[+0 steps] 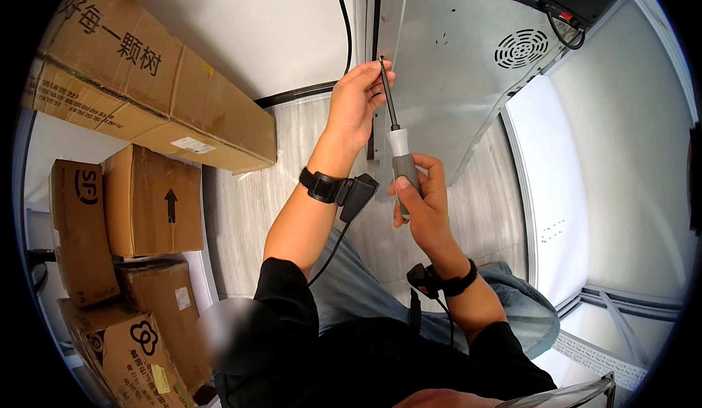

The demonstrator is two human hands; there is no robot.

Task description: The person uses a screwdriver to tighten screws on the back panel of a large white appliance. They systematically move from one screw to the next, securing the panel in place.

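My right hand (423, 196) grips the grey and white handle of a screwdriver (399, 161), its dark shaft pointing up. My left hand (358, 101) pinches the shaft near its tip, right at the left edge of a silver metal appliance panel (446, 79). The panel has a round vent grille (521, 48) near its upper right. Both wrists wear black straps with small black devices and cables.
Several brown cardboard boxes (146, 79) are stacked at the left, one long box leaning across the top. A black cable (342, 13) hangs along the wall above my left hand. Pale wood-grain floor lies below, and a white panel (556, 203) stands at the right.
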